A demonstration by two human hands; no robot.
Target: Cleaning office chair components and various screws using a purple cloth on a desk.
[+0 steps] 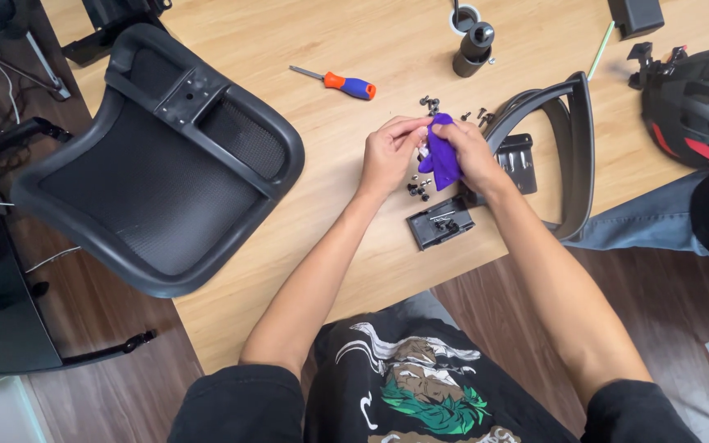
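Nearest the camera, a black T-shirt with a green and white print fills the bottom edge, and two bare forearms reach up from it over the wooden table. A small black bracket with screws in it lies on the table just below the hands.

The left hand and the right hand meet over the middle of the table, both closed on a purple bag. The right hand wraps the bag from the side, while the left thumb and forefinger pinch its top edge. The bag hangs just above the table; something pale shows at its left edge, perhaps a small part, though it is too small to tell.

Loose black screws lie scattered under and beyond the hands. To the right a curved black armrest frame rests on the table, and to the left a black mesh chair back overhangs the table edge.

Farther off lie a screwdriver with an orange and blue handle, a black cylinder and, at the far right, a black helmet with red trim.
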